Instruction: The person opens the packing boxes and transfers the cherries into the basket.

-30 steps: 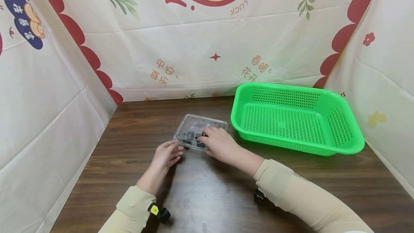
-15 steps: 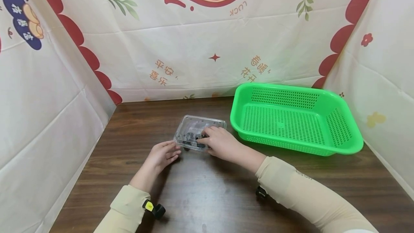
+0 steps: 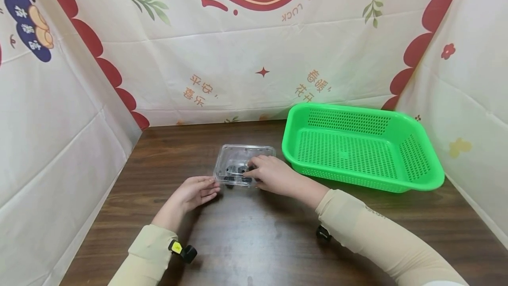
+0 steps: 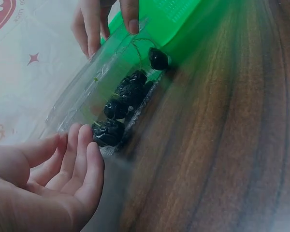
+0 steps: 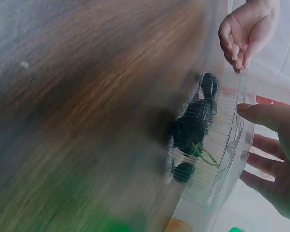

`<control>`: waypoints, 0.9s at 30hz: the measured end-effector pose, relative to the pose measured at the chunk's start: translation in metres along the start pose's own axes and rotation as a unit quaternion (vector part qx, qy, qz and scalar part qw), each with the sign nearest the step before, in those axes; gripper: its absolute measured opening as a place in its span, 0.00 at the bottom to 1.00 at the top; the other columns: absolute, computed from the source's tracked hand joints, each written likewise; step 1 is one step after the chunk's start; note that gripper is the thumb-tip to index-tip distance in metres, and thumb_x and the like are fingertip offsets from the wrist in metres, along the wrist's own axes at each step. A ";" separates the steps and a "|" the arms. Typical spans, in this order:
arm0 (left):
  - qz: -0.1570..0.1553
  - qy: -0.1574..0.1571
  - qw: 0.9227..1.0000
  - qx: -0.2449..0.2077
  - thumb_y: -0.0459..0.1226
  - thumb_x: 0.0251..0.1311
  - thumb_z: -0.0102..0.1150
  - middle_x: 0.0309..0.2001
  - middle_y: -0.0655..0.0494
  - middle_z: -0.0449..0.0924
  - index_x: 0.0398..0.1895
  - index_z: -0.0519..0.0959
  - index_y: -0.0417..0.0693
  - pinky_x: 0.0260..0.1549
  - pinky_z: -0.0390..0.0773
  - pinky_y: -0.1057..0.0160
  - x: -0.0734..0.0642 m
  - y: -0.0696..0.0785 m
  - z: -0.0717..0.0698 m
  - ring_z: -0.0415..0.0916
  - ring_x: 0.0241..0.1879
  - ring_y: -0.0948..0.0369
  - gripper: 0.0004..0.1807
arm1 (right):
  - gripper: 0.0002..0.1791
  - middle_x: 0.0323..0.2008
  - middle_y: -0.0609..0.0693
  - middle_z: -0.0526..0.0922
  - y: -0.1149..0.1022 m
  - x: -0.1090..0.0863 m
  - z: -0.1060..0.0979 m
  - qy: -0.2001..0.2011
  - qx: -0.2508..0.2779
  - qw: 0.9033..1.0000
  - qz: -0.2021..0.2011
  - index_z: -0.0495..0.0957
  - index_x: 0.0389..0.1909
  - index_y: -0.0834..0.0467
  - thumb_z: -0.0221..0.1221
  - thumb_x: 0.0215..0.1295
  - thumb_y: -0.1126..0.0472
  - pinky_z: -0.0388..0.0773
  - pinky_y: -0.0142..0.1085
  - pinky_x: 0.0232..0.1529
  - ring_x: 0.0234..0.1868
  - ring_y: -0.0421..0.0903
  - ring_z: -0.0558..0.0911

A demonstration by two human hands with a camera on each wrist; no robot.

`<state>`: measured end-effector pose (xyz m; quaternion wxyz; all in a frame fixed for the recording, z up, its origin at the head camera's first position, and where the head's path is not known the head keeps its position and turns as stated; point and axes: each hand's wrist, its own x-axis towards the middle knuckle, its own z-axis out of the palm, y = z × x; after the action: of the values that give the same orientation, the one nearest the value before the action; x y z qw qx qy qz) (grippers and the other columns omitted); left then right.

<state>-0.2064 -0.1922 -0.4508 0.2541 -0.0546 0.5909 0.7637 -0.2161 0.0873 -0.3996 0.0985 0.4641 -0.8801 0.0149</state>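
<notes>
A clear plastic box (image 3: pixel 230 156) with its lid down lies on the wooden table. Inside are several dark round fruits (image 4: pixel 130 92); a green stem (image 5: pixel 203 152) shows among them in the right wrist view. My left hand (image 3: pixel 197 192) is at the box's front left corner, fingers loosely extended and fingertips right at the rim. Over the right part of the lid lies my right hand (image 3: pixel 274 175), fingers spread on it and thumb (image 5: pixel 253 112) at the front upper edge. It hides the box's right corner in the head view.
A green perforated basket (image 3: pixel 291 144) stands to the right, close to the box. Behind the table (image 3: pixel 254 250) hangs a printed white cloth (image 3: pixel 230 61), and more cloth lines both sides.
The box has turned slightly counterclockwise, its far left corner coming nearer. My left hand has shifted a little left; my right hand stays on the lid.
</notes>
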 end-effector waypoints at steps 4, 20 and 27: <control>-0.005 -0.013 1.000 0.011 0.28 0.72 0.45 0.37 0.50 0.83 0.47 0.73 0.33 0.48 0.79 0.59 -0.002 -0.001 -0.001 0.82 0.39 0.60 0.08 | 0.23 0.51 0.53 0.79 0.002 -0.001 0.001 -0.004 0.005 1.000 -0.008 0.84 0.54 0.49 0.71 0.54 0.59 0.78 0.43 0.48 0.50 0.50 0.78; 0.011 -0.015 0.997 0.068 0.28 0.71 0.45 0.37 0.48 0.83 0.54 0.68 0.20 0.45 0.81 0.60 -0.009 -0.005 0.003 0.83 0.36 0.61 0.15 | 0.24 0.48 0.53 0.80 0.002 0.001 0.004 0.033 0.005 0.999 -0.004 0.83 0.51 0.53 0.70 0.50 0.65 0.78 0.42 0.46 0.48 0.49 0.78; 0.011 -0.011 0.998 0.068 0.28 0.70 0.44 0.32 0.53 0.82 0.51 0.69 0.22 0.42 0.81 0.62 -0.011 -0.006 0.008 0.82 0.34 0.61 0.14 | 0.23 0.49 0.52 0.80 -0.001 0.006 0.006 0.027 0.005 1.000 0.011 0.83 0.51 0.54 0.71 0.50 0.61 0.77 0.42 0.47 0.49 0.50 0.77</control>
<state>-0.1923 -0.1872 -0.4497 0.2554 -0.0227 0.6392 0.7250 -0.2194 0.0815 -0.4041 0.1198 0.4544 -0.8821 0.0335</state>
